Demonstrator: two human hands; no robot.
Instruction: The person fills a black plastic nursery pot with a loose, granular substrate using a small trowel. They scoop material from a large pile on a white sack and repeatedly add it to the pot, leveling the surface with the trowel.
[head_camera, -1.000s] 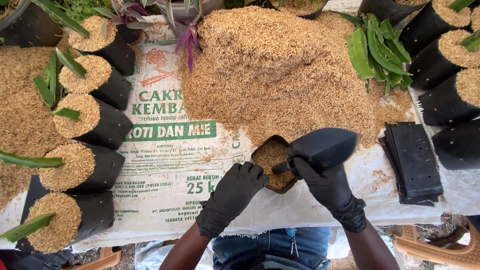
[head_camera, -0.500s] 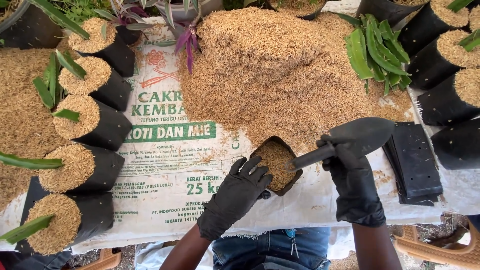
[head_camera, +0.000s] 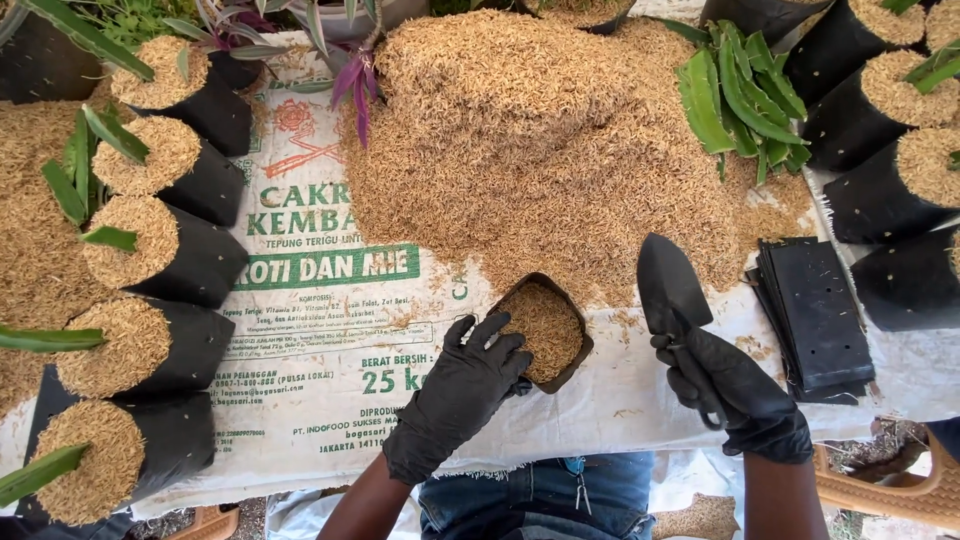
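Matt black plastic, dry husk and woven sacking

Both the left hand and the right hand wear black gloves with a smooth, faintly sheened, rubbery look. The trowel has a dark, dull blade with a smooth face. The small planting bag is thin black plastic, soft and creased at the rim, filled with coarse, dry, straw-coloured husk like the rough, flaky husk pile. The flat stack of bags is smooth black plastic with a slight gloss. The white sack spread over the tabletop is woven plastic, matt, with printed colour. The green leaves look waxy.
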